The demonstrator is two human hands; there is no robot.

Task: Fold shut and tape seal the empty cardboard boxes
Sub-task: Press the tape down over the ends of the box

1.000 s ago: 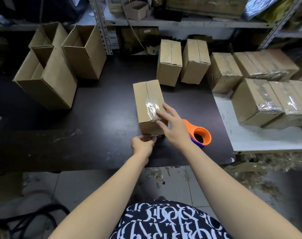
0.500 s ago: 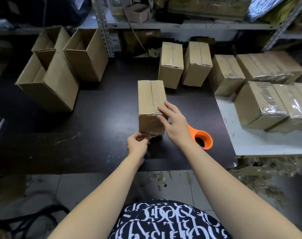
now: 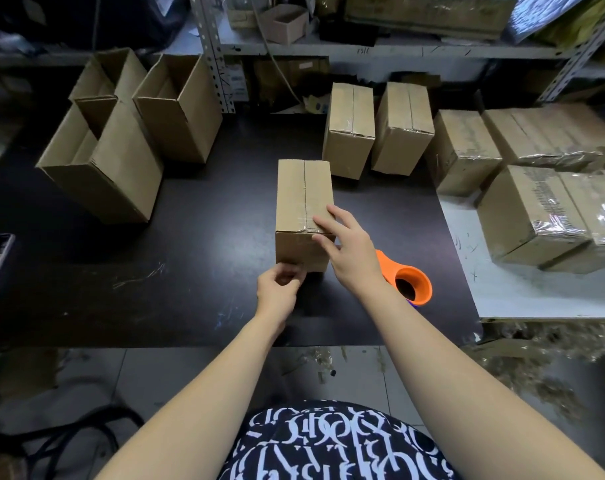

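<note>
A closed cardboard box (image 3: 303, 199) stands in the middle of the dark table (image 3: 190, 271), with clear tape running along its top seam. My right hand (image 3: 349, 252) lies with straight fingers on the box's near top edge, pressing the tape down. My left hand (image 3: 280, 285) is curled at the bottom of the box's near face, where its fingertips seem to pinch the end of the clear tape; the tape itself is hard to make out. An orange tape dispenser (image 3: 410, 284) lies on the table just right of my right wrist.
Three open, empty boxes (image 3: 121, 150) stand at the back left. Two sealed boxes (image 3: 377, 129) stand behind the middle one, and several more (image 3: 543, 188) are piled on the white surface at right. A metal shelf rack (image 3: 363, 50) runs along the back. Tape scraps litter the floor.
The box has turned a little and now sits square to me. My right hand slid back to its near top edge. My left hand stayed at the lower front, shifting slightly left.
</note>
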